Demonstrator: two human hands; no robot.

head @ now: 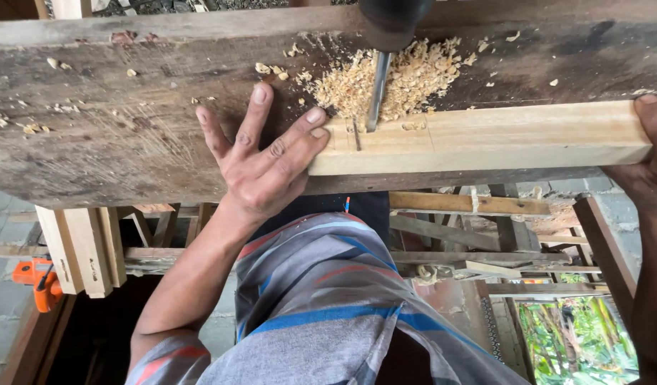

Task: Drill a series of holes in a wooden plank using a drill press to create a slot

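Observation:
A pale wood bar (500, 135) lies along the near edge of a worn, dark bench plank (107, 142). A steel drill bit (377, 89) comes down from a dark chuck (393, 21) and meets the bar near its left end, beside pencil marks and a small slot. Pale shavings (414, 75) are heaped around the bit. My left hand (261, 167) rests flat on the plank with fingers spread, its index finger and thumb pressed against the bar's left end. My right hand (646, 171) wraps the bar's right end at the frame edge.
Below the bench, at left, several short pale wood blocks (82, 246) stand beside an orange power tool (39, 281). Stacked wooden frames and slats (500, 242) fill the lower right, with green plants (578, 335) beyond. My striped shirt covers the lower middle.

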